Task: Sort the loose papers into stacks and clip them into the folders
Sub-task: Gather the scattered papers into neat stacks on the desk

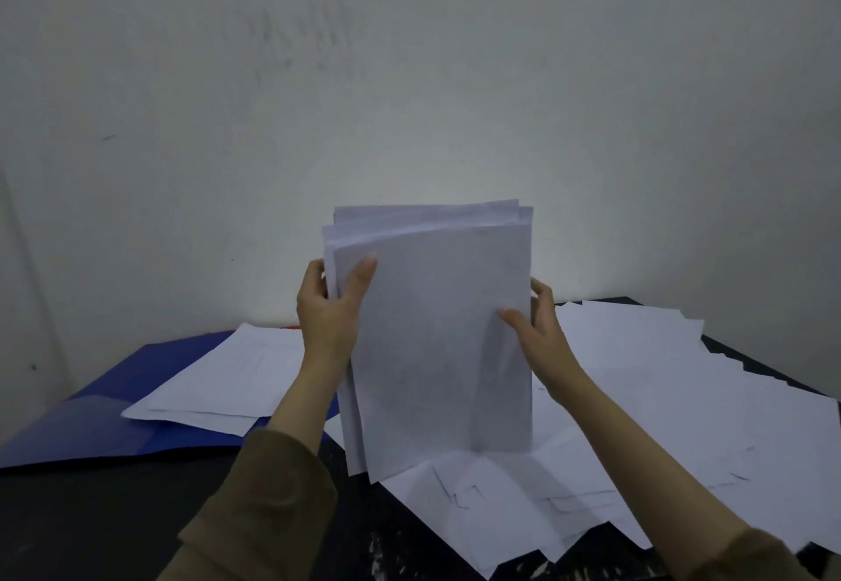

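A: Head view; which step is shown?

B: Squaring a stack; the sheaf of white sheets (437,334) stands upright on its lower edge, resting among the loose papers (637,398) that cover the right half of the dark table (113,512); the left hand (327,303) pinches the sheaf's left edge, thumb on the near face and fingers behind; the right hand (532,330) pinches the right edge likewise, thumb on the near face, fingertips curled round the back.

A: Is the sheaf already even?

B: Not yet, by the look of it; the top edges are staggered, several rear sheets rising above the front one, and at lower left some sheets splay outward.

A: How is this step best done?

B: As a judgement: loosen both pinches a little so the sheets can slide; tap the lower edge on a bare, firm part of the table, not on the loose papers, which give way and may catch; then turn the sheaf and tap a long edge; gripping tightly would lock the stagger in.

A: And the containers?

B: A blue folder (104,416) lies open and flat at left, against the wall (409,79); a few white sheets (218,380) lie across its right part, overhanging its near edge; whether they are clipped cannot be told; no clip is visible; a sliver of red shows behind it, unidentifiable.
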